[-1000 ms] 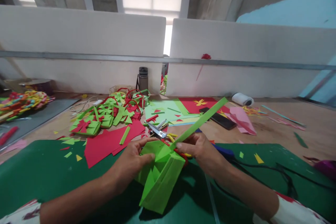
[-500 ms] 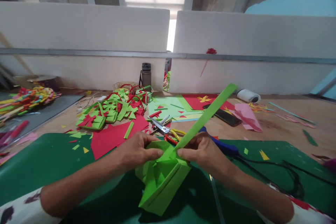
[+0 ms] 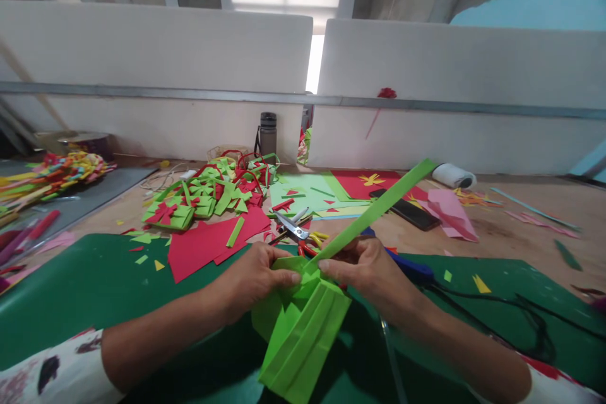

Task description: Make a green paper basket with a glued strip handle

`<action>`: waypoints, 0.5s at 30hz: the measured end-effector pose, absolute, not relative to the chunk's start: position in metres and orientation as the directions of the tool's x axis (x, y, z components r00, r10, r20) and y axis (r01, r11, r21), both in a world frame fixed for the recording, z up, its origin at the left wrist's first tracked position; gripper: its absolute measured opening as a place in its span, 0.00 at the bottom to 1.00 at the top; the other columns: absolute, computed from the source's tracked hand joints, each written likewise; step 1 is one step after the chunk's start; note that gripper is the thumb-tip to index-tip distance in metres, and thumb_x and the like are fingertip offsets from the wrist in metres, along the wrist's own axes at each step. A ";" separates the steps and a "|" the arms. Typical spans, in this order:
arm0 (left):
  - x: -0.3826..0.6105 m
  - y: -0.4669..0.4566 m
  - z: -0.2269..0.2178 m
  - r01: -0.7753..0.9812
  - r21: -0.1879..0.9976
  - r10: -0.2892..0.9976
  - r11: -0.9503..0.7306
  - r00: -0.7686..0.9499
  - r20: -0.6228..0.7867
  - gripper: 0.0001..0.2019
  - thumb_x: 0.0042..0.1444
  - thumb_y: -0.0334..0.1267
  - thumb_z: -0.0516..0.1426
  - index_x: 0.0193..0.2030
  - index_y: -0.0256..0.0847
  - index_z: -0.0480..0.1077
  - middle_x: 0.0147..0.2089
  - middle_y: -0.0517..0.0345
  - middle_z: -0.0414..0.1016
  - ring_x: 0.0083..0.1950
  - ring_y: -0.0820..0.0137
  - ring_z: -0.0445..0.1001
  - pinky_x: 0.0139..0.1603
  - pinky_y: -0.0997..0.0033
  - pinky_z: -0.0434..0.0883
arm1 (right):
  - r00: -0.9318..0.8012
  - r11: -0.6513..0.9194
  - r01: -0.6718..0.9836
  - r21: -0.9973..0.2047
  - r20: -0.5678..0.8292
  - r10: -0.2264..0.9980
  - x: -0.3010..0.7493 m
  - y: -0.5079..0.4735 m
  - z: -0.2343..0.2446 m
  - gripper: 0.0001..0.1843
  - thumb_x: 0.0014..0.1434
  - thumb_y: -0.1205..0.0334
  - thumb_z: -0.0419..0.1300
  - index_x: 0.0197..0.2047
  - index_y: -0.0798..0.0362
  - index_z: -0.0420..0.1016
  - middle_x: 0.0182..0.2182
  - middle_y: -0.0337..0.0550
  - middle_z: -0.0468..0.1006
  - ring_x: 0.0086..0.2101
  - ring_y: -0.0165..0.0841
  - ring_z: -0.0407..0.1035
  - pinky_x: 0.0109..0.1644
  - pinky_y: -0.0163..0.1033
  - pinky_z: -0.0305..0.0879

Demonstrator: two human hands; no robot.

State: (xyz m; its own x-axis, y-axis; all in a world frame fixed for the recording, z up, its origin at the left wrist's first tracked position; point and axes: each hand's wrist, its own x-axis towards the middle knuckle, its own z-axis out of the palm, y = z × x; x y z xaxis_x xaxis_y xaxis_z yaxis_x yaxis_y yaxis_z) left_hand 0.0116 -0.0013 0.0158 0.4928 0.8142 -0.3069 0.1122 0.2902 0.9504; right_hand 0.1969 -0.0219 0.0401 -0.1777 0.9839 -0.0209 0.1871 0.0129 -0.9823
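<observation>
A folded light-green paper box [image 3: 303, 328] hangs above the dark green mat [image 3: 95, 290], held by both my hands. My left hand [image 3: 258, 278] is closed, pinching the box's upper left rim. My right hand [image 3: 367, 271] is closed too, pinching the rim where a long green paper strip [image 3: 379, 208] joins it. The strip rises up and to the right from the box. Scissors [image 3: 296, 230] with red and yellow handles lie just beyond my hands.
A pile of green and red paper pieces [image 3: 203, 199] and a red sheet [image 3: 208, 243] lie to the left. A black phone [image 3: 404, 209], pink paper [image 3: 447, 208], a white roll [image 3: 453, 175] and a grey bottle [image 3: 267, 132] sit further back. A black cable [image 3: 497, 312] crosses the mat at right.
Both hands have turned the green box, so its flat pleated side now faces up instead of its open inside. The strip stays pointed up and right.
</observation>
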 end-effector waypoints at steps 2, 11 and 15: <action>0.012 -0.001 0.017 0.123 0.947 0.810 0.297 0.493 -0.318 0.12 0.41 0.38 0.63 0.33 0.33 0.74 0.27 0.55 0.77 0.24 0.71 0.72 0.27 0.73 0.68 | -0.195 0.023 0.193 -0.981 -0.016 0.981 0.198 -0.021 0.040 0.07 0.45 0.65 0.61 0.30 0.56 0.78 0.25 0.40 0.77 0.27 0.31 0.69 0.29 0.33 0.64; 0.013 0.000 0.015 0.119 0.957 0.831 0.265 0.476 -0.289 0.12 0.41 0.38 0.63 0.33 0.33 0.74 0.26 0.56 0.76 0.24 0.72 0.72 0.27 0.73 0.68 | -0.171 0.013 0.276 -0.961 -0.036 0.985 0.193 -0.013 0.045 0.08 0.45 0.63 0.62 0.31 0.56 0.79 0.25 0.40 0.78 0.28 0.32 0.70 0.30 0.34 0.65; 0.013 0.000 0.015 0.118 0.954 0.825 0.275 0.480 -0.297 0.13 0.41 0.38 0.63 0.33 0.33 0.73 0.26 0.57 0.75 0.24 0.72 0.71 0.27 0.73 0.68 | -0.185 0.014 0.264 -0.965 -0.036 0.982 0.191 -0.011 0.046 0.09 0.43 0.65 0.62 0.31 0.56 0.80 0.25 0.41 0.79 0.27 0.31 0.70 0.29 0.33 0.64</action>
State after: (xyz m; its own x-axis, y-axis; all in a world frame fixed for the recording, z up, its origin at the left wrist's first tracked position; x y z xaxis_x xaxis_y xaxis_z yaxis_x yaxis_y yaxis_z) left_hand 0.0126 -0.0004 0.0154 0.4804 0.8253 -0.2968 0.1179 0.2745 0.9543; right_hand 0.1910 -0.0111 0.0463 -0.1852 0.9820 -0.0361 0.2636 0.0143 -0.9645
